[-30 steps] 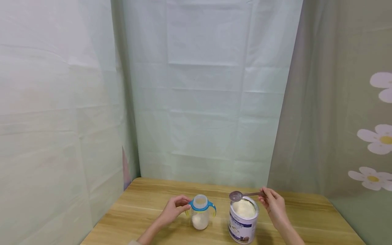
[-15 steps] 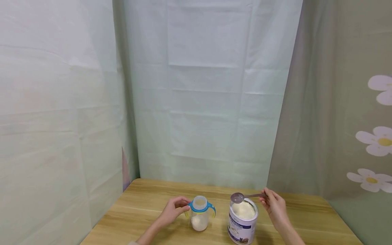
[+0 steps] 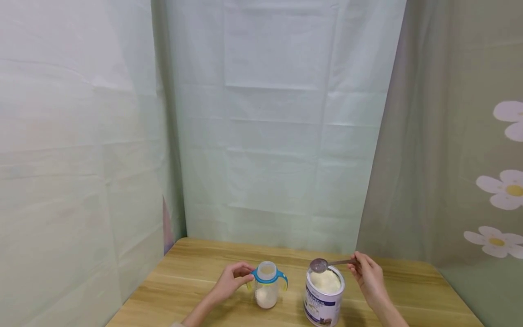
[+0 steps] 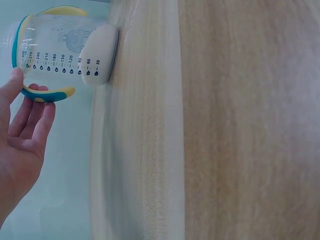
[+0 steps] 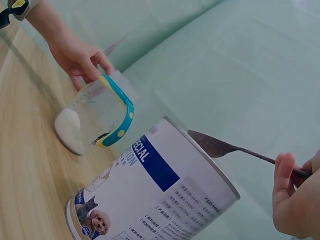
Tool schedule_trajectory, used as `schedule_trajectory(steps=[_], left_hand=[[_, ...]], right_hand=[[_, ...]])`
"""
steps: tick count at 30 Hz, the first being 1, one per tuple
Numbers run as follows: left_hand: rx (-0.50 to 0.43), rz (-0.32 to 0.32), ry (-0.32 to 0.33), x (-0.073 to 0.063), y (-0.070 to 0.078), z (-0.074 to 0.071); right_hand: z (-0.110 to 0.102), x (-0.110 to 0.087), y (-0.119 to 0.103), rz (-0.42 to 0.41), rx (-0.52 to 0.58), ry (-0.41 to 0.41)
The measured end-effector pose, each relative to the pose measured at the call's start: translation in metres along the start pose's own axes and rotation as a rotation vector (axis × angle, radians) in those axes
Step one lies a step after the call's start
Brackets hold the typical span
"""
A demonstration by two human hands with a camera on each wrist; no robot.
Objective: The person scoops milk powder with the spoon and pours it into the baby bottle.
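Observation:
A clear baby bottle [image 3: 267,287] with a blue-and-yellow two-handled collar stands uncapped on the table, white powder in its bottom. My left hand [image 3: 229,282] pinches its near handle [image 4: 50,95] between thumb and fingers. To the right is an opened can [image 3: 323,303] with pale powder [image 3: 327,282] up near its rim. Over the can's far rim, a dark spoon [image 3: 319,265] is held roughly level by my right hand [image 3: 369,280], thumb and fingers on the handle's end. Whether the spoon's bowl holds powder is hard to tell. In the right wrist view the can's wall partly hides the bowl.
The wood-grain table [image 3: 196,254] ends at pale green cloth [image 3: 278,181] hung behind and at both sides. White flowers [image 3: 506,188] are printed on the right cloth. The can stands between the bottle and my right hand.
My right hand has drifted slightly to the right, taking the spoon with it above the can. My left hand and the bottle stay put.

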State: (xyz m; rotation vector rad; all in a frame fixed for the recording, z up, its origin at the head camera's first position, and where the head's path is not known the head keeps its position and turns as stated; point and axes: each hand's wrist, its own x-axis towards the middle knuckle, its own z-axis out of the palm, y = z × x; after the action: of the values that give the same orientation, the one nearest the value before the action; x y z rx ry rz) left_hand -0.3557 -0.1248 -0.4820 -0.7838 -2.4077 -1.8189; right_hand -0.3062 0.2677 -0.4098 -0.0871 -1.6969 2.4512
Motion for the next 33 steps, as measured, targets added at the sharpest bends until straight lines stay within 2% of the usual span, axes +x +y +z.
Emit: schedule_trajectory(steps=[7, 15, 26, 33], left_hand=[[-0.003, 0.000, 0.008, 0.0011, -0.0007, -0.0002], [-0.009, 0.007, 0.005, 0.0001, -0.0016, 0.0004], [-0.032, -0.010, -0.008, -0.0021, -0.0048, 0.0012], [-0.035, -0.021, -0.003, -0.0004, -0.0049, 0.0013]], right_hand=[[0.0001, 0.0009, -0.0026, 0.014, -0.015, 0.013], [-0.0021, -0.0029, -0.0023, -0.004, -0.042, -0.010], [-0.0029, -0.0017, -0.0002, 0.011, -0.151, 0.045], [0.0000, -0.0008, -0.0007, -0.020, -0.147, 0.049]])
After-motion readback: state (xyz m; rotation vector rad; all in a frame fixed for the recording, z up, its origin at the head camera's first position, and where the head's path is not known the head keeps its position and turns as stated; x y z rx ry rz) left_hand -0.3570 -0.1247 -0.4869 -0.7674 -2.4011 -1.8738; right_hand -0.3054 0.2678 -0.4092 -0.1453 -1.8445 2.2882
